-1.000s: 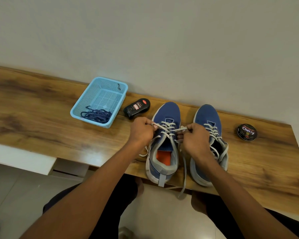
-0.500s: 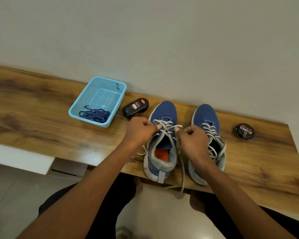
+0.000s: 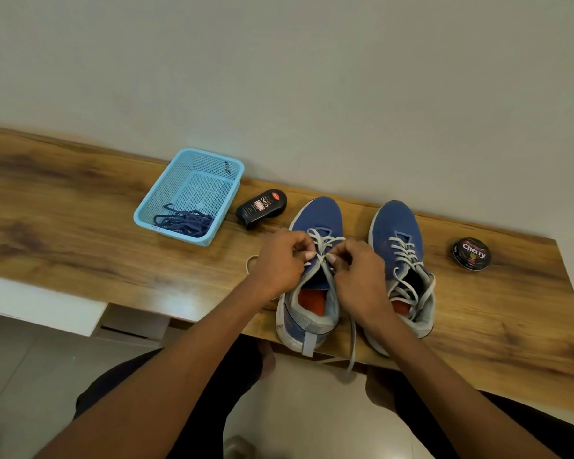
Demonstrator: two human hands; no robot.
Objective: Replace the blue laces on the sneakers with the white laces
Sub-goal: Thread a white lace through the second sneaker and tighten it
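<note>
Two blue sneakers stand side by side on the wooden bench, toes toward the wall. The left sneaker [image 3: 318, 217] carries a white lace [image 3: 323, 241] through its upper eyelets. My left hand [image 3: 280, 261] and my right hand [image 3: 358, 276] meet over its tongue, each pinching a strand of that lace. One loose end [image 3: 352, 352] hangs past the bench's front edge; another loops on the bench to the left [image 3: 251, 261]. The right sneaker [image 3: 396, 226] is laced in white [image 3: 406, 256]. The blue laces [image 3: 186, 221] lie bundled in a light blue basket [image 3: 219, 164].
A black shoe-polish bottle [image 3: 261, 208] lies between the basket and the left sneaker. A round black polish tin [image 3: 471, 253] sits right of the right sneaker. The wooden bench [image 3: 63, 210] runs along a plain wall; its front edge is just behind the heels.
My hands have come closer together over the left sneaker's tongue. The lace, stretched wide between them a second ago, now runs short between my fingertips.
</note>
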